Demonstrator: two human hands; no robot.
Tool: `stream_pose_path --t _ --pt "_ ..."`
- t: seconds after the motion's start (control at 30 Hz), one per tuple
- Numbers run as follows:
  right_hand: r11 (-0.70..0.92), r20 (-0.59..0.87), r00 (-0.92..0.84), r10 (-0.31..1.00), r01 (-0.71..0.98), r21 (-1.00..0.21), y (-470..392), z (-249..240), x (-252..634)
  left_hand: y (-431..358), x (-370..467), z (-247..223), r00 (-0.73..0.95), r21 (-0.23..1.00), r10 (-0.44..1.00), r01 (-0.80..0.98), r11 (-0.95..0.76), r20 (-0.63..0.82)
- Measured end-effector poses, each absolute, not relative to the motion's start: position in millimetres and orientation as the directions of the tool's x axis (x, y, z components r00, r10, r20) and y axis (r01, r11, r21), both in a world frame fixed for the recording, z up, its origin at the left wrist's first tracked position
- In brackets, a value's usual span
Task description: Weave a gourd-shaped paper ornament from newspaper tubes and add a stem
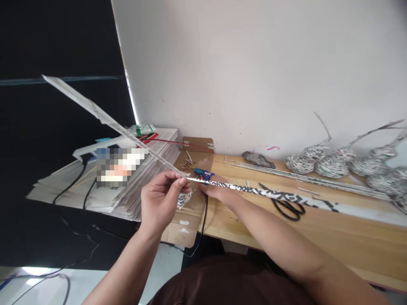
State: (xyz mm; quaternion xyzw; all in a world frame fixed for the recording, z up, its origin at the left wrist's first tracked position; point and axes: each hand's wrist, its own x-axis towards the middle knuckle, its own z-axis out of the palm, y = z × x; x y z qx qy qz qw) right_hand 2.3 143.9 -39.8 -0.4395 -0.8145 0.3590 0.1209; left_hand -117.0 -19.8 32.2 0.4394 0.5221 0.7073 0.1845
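My left hand [160,201] pinches a thin paper tube between thumb and fingers. To the right of the pinch runs a black-and-white patterned paper tube [248,189], widening toward the right edge. A greyish rolled paper tube [127,133] slants from the same pinch to the upper left. Whether the two are joined there I cannot tell. Behind the patterned tube, my right hand [219,191] is closed around a blue glue gun [206,175], its fingers mostly hidden. Just below the left fingers shows a small woven paper piece [184,199], partly covered by the hand.
Black scissors [288,207] lie on the wooden table [254,224]. Long paper rods [308,180] and several woven paper gourd shapes [332,163] line the wall. A cardboard sheet [190,226], a paper stack [159,156] and black cables [205,220] are at left.
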Motion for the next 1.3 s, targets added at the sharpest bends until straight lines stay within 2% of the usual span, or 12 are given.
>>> stream_pose_path --t 0.1,0.2,0.3,0.4,0.47,0.53,0.6,0.77,0.93,1.17,1.3 --pt "0.15 -0.234 -0.489 0.84 0.623 -0.768 150.6 -40.9 1.6 -22.8 -122.5 25.9 -0.54 0.91 0.737 0.172 -0.377 0.407" --pt "0.001 -0.295 -0.509 0.808 0.503 -0.864 148.9 -34.0 9.9 -24.7 -126.0 21.8 -0.519 0.914 0.756 0.164 -0.371 0.4" --pt "-0.064 -0.246 -0.535 0.808 0.336 -0.94 134.5 -23.1 30.5 -27.4 -128.5 20.0 -0.477 0.906 0.77 0.198 -0.375 0.423" --pt "-0.055 -0.131 -0.53 0.838 0.157 -0.986 109.3 -10.9 63.0 -30.8 -129.7 18.2 -0.432 0.895 0.784 0.223 -0.386 0.445" --pt "-0.112 -0.047 -0.632 0.773 -0.063 -0.992 90.5 -0.9 86.3 -32.5 -129.5 16.7 -0.41 0.891 0.791 0.222 -0.397 0.454" --pt "-0.191 -0.062 -0.693 0.718 -0.111 -0.975 73.1 10.0 106.3 -33.7 -128.7 15.2 -0.395 0.886 0.793 0.215 -0.41 0.463" --pt "-0.201 -0.044 -0.707 0.706 -0.141 -0.969 58.6 19.5 120.7 -34.3 -127.6 14.1 -0.381 0.88 0.793 0.217 -0.423 0.475" --pt "-0.026 0.084 -0.681 0.727 -0.149 -0.988 33.1 26.3 137.9 -35.3 -125.0 15.4 -0.337 0.857 0.788 0.217 -0.468 0.516" --pt "0.231 0.166 -0.616 0.77 0.026 -0.973 15.3 26.4 140.5 -37.4 -124.8 18.5 -0.319 0.823 0.759 0.242 -0.514 0.568" --pt "0.557 0.352 -0.599 0.719 0.195 -0.807 2.9 33.7 135.2 -38.7 -123.5 20.2 -0.28 0.81 0.761 0.187 -0.556 0.586" --pt "0.672 0.43 -0.6 0.674 0.257 -0.695 2.1 30.7 139.5 -38.4 -122.2 21.2 -0.267 0.811 0.767 0.151 -0.566 0.584"
